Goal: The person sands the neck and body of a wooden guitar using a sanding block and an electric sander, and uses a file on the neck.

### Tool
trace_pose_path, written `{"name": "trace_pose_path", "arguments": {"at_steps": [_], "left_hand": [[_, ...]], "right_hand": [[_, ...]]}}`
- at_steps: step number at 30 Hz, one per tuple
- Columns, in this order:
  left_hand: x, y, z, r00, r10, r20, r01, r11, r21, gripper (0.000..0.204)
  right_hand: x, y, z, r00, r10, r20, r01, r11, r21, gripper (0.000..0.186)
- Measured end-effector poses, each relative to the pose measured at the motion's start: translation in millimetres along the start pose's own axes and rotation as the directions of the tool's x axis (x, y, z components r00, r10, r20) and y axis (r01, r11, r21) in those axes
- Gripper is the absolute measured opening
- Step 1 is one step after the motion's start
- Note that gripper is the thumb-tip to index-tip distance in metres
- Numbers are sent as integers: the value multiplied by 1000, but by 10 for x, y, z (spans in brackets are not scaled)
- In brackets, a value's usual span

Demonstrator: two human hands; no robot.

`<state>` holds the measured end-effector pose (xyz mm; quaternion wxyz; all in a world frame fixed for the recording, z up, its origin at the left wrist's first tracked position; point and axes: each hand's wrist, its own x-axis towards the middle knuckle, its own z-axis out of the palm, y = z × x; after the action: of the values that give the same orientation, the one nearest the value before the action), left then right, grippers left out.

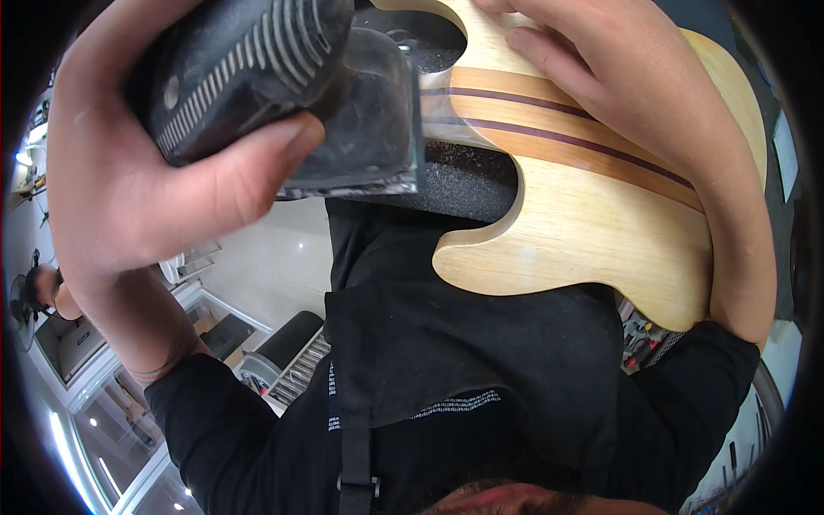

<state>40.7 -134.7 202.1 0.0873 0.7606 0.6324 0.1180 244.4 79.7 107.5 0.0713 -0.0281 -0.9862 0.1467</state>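
My left hand (172, 189) is wrapped round a black, ribbed electric sander (249, 69), with the thumb lying along its lower side. The sander's flat pad (360, 176) is beside the neck end of a pale wooden guitar body (575, 223), which has dark and brown stripes running lengthwise. My right hand (592, 43) lies on the striped top of the guitar body with its thumb stretched out. The upper frame edge cuts off its other fingers. A curved cutaway faces the sander, and my right forearm rests along the body's far right side.
A dark, dust-speckled work surface (472, 180) shows below the cutaway. My black apron (472, 335) hangs against the guitar body's near edge. A rack of small tools (300, 369) stands at lower left, and another person (51, 287) is farther off at the left.
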Motion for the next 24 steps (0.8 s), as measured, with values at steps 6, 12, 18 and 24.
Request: {"name": "trace_pose_path", "arguments": {"at_steps": [6, 12, 18, 24], "left_hand": [[61, -25, -13, 1000, 2, 17, -2, 999, -32, 77], [111, -45, -34, 999, -5, 36, 7, 998, -59, 77], [181, -20, -66, 998, -9, 57, 14, 997, -77, 77], [268, -43, 18, 998, -8, 67, 14, 996, -90, 77]], "right_hand": [[35, 20, 20, 1000, -12, 13, 13, 1000, -22, 21], [53, -31, -11, 1000, 7, 24, -6, 1000, -13, 21], [44, -4, -74, 999, -10, 36, 9, 1000, 16, 21], [-15, 35, 34, 999, 21, 44, -19, 999, -44, 22]]}}
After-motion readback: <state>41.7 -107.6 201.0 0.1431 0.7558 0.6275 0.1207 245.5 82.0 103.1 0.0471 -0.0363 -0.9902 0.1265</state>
